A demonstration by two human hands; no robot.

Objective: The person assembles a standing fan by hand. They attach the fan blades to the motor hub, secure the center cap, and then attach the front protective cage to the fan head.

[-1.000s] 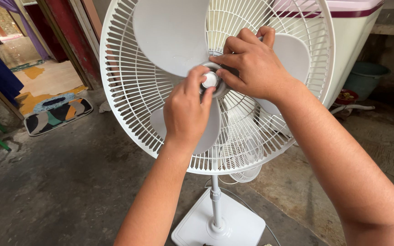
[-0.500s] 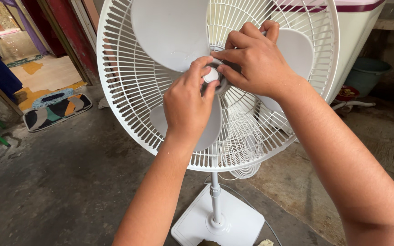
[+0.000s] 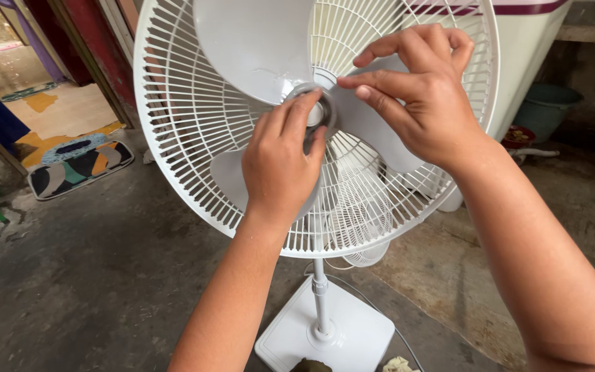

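Left hand [image 3: 280,165] sits right on the hub, fingers clamped around the blade's centre cap [image 3: 315,114], while the right hand [image 3: 428,89], fingers apart, steadies the blade [image 3: 373,131] just beside it.

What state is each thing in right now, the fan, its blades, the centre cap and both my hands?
Pedestal fan: upright on its square base, front grille absent.
Blades: exposed, mounted on the hub.
Centre cap: on the hub, pinched by fingers.
Left hand: gripping the centre cap.
Right hand: fingertips on a blade beside the hub.
Rear grille: attached.
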